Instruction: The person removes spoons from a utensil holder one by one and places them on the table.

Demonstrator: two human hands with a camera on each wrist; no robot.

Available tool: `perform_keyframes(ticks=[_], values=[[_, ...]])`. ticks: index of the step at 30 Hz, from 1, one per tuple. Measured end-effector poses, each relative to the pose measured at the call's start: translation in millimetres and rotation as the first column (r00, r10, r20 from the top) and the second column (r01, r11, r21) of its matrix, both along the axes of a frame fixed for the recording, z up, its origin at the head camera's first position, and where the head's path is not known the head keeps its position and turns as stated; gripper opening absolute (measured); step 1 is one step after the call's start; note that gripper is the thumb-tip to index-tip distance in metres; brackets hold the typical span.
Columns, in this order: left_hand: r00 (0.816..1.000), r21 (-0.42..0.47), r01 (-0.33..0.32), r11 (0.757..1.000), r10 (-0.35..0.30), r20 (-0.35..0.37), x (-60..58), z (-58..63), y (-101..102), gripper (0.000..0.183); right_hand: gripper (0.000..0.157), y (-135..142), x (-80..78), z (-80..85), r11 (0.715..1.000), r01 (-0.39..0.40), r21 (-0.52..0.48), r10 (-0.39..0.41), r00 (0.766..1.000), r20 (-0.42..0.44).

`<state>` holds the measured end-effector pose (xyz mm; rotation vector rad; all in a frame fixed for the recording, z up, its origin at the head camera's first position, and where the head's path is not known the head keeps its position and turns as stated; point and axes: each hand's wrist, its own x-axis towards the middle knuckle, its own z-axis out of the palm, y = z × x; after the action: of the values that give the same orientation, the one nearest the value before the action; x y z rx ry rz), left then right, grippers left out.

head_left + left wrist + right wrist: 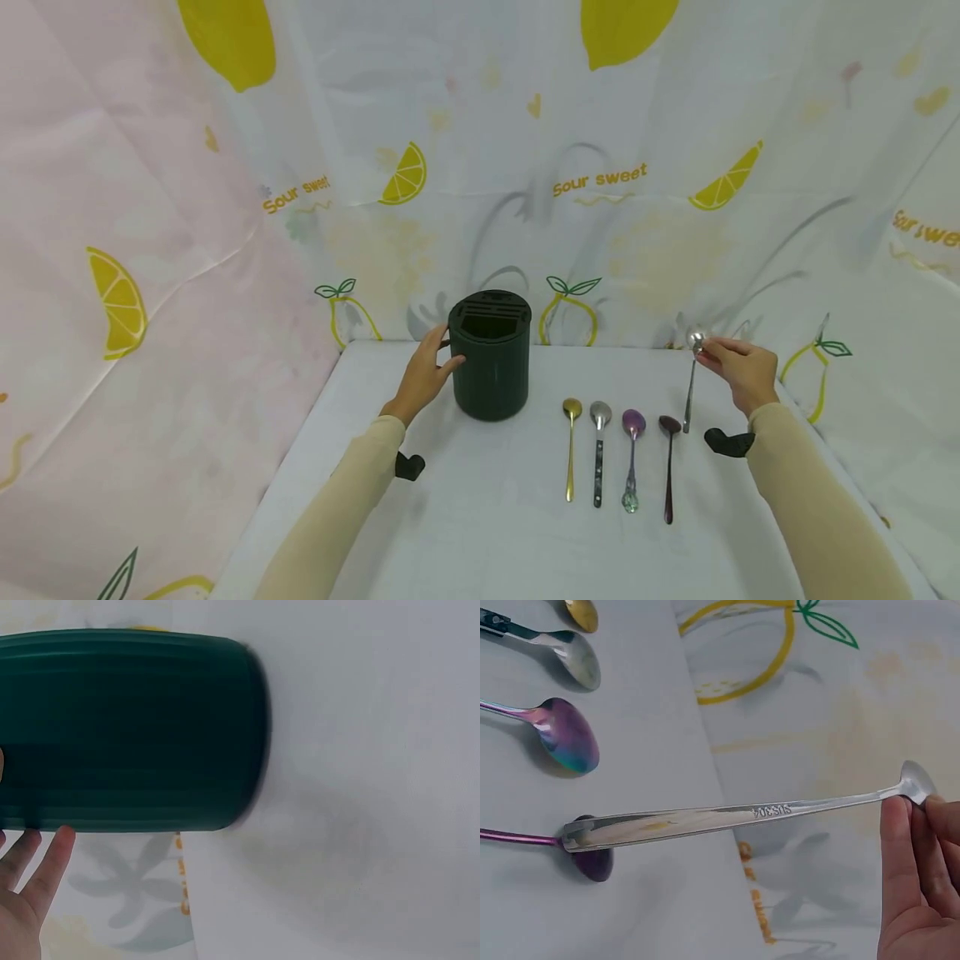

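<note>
A dark green utensil holder point(491, 375) with a slotted top stands upright near the table's back edge. My left hand point(426, 372) holds it from the left, thumb on the near side and fingers round the side; in the left wrist view those fingers point(51, 870) touch its wall. At the right, my right hand point(738, 367) pinches a silver spoon point(705, 823) just by its bowl, handle hanging downward. Left of that spoon lie a gold spoon point(571, 450), a silver spoon with a dark patterned handle point(598, 458), a purple iridescent spoon point(633, 425) and a dark reddish spoon point(669, 467).
The white table point(480, 517) runs back to a hanging lemon-print cloth point(480, 125), which also covers the sides. The row of spoons lies between the utensil holder and my right forearm point(813, 500).
</note>
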<state>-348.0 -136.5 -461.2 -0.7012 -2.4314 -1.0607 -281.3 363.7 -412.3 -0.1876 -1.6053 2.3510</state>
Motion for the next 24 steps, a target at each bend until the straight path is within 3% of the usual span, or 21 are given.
perform_keyframes(ticks=[7, 15, 24], values=[[1.000, 0.003, 0.004, 1.000, -0.004, -0.011, -0.8, -4.4, -1.1, 0.072, 0.014, 12.7, 5.2, -30.6, 1.000, -0.022, -0.003, 0.022, 0.996, 0.081], [1.000, 0.009, -0.002, 1.000, 0.002, 0.027, 1.6, -5.4, 1.3, 0.074, 0.028, 17.0, 18.8, -46.6, 1.000, -0.017, 0.009, 0.014, 0.961, 0.275], [1.000, 0.018, -0.020, 1.000, 0.020, 0.021, 1.6, -4.1, 2.0, 0.073, 0.032, 11.5, 25.7, -66.6, 1.000, 0.008, 0.009, -0.010, 0.925, 0.380]])
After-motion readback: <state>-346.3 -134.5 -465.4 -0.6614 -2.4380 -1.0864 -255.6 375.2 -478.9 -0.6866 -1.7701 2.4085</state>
